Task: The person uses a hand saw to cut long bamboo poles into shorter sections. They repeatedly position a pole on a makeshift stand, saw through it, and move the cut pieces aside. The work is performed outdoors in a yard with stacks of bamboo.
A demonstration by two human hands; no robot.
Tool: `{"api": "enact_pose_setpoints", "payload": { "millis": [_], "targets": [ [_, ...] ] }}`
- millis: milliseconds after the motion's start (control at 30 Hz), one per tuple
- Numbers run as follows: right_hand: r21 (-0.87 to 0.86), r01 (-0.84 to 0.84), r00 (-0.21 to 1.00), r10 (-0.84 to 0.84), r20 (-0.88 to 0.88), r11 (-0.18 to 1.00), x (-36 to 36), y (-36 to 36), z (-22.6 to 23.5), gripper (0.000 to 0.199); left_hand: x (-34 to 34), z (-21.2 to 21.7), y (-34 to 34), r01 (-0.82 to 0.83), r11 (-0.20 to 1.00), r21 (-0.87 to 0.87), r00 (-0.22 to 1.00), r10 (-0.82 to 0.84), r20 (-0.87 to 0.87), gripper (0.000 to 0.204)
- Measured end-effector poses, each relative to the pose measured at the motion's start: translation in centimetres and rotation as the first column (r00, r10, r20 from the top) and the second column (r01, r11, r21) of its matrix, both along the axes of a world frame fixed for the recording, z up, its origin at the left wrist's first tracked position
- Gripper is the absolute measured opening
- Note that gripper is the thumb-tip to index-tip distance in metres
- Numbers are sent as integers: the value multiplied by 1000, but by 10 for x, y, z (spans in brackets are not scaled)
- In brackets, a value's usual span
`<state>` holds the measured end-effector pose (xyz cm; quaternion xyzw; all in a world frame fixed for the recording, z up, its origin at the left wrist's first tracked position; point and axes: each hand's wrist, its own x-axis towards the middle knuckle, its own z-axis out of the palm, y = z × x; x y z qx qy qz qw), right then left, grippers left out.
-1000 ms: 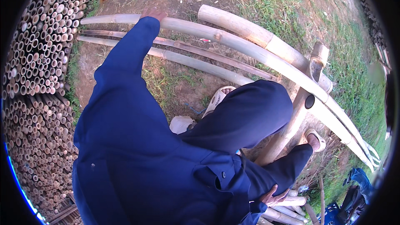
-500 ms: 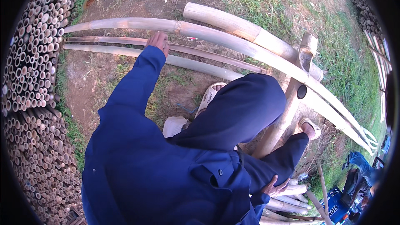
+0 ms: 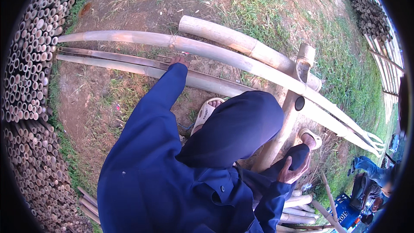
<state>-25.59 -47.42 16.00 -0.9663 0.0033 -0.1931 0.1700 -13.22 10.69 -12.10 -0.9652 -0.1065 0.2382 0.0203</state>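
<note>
Bamboo poles [image 3: 129,39] on grassy dirt [image 3: 267,13]

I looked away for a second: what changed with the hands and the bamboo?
The left hand drew back from the long bamboo pole toward the split bamboo strip nearer the person, and now rests at it. The right hand stayed by the right leg; the poles lie as before.

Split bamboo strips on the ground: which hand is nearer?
Left. The left hand reaches out at the end of its sleeve and rests right at the split bamboo strips. The right hand sits low by the person's leg, near the upright bamboo post, well apart from them.
</note>
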Motion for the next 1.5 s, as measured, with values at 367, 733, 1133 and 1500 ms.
{"api": "enact_pose_setpoints", "payload": {
  "millis": [367, 733, 1133, 1500],
  "targets": [
    [-457, -567, 785, 617, -49, 685, 154, 143, -41, 50, -46, 106, -49, 444, 894, -60, 741, -328, 586, 34],
    [-164, -672, 727, 603, -327, 722, 169, 114, -62, 51, -66, 186, -21, 229, 955, -188, 909, -142, 391, 58],
    [-106, -784, 616, 743, -263, 612, 175, 122, -25, 52, -64, 230, 60, 264, 964, 44, 726, -228, 649, 27],
    [-103, -767, 640, 743, -196, 634, 189, 131, 21, 65, -30, 237, 64, 241, 968, -66, 808, -163, 567, 35]
  ]
}}
